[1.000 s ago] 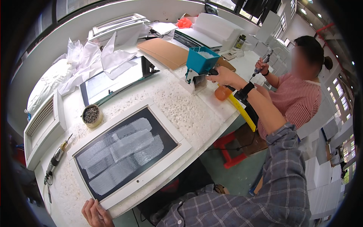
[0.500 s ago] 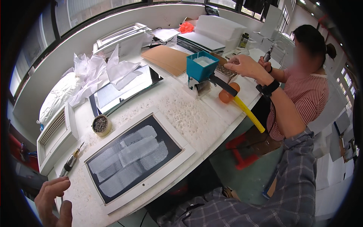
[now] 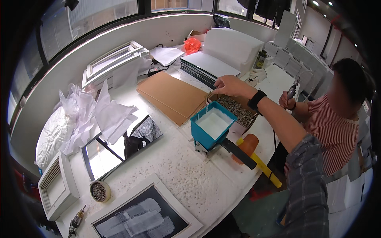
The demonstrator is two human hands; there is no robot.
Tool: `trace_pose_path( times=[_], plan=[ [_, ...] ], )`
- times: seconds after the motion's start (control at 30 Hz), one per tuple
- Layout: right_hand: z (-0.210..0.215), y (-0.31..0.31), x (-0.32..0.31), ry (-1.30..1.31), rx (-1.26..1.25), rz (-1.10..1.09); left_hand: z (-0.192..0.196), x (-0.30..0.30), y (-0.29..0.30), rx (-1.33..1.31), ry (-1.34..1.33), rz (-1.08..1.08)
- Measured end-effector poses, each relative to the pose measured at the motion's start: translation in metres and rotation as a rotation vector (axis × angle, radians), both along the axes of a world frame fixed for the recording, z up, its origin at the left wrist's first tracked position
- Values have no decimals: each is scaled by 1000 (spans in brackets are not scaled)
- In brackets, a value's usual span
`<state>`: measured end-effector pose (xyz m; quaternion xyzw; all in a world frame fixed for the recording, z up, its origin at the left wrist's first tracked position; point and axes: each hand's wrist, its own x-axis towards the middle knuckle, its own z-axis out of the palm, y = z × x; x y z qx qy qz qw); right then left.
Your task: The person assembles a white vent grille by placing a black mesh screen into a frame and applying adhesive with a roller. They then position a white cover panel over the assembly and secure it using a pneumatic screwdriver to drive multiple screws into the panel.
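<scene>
My right hand [image 3: 235,86] has its fingers curled down over the far rim of a cardboard box [image 3: 243,127] filled with small metal pieces that look like screws [image 3: 238,109]. Thumb and fingertips come together at the box's corner. Just in front of it stands a teal glue roller [image 3: 206,131], its hopper holding white liquid and its black handle pointing right. My left hand is out of view. Toward the near edge lies a white-framed dark panel [image 3: 139,216] with pale coating rolled on it in overlapping bands.
A mallet with an orange head [image 3: 247,148] and yellow handle lies beside the roller. Cardboard sheets [image 3: 170,95], a mirror-like panel [image 3: 119,146], a small tub of screws [image 3: 99,191] and a power screwdriver [image 3: 75,222] are on the table. A co-worker [image 3: 325,131] holding a tool sits at right.
My right hand has gone from above the box to its far corner. My left hand has left the view. The view has shifted, so the table's things appear lower.
</scene>
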<state>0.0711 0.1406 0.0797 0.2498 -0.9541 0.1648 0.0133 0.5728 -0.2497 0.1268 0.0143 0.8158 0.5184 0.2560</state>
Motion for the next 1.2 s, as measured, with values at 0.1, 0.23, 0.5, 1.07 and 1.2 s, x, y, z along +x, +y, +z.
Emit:
trace_pose_path(
  times=[0.1,0.23,0.5,1.07,1.2],
  plan=[
    [-33,6,-41,-45,7,-26,-17,-15,6,71,-72,128],
    [-78,11,-96,80,174,-58,-38,-10,15,301,-359,341],
    [-80,-44,-132,-289,335,-74,-33,-29,22,240,-376,453],
    [5,-43,-89,48,-605,-23,-50,-37,13,305,-391,400],
    [19,-67,-61,104,-769,20,-50,-22,6,293,-329,361]
  ],
)
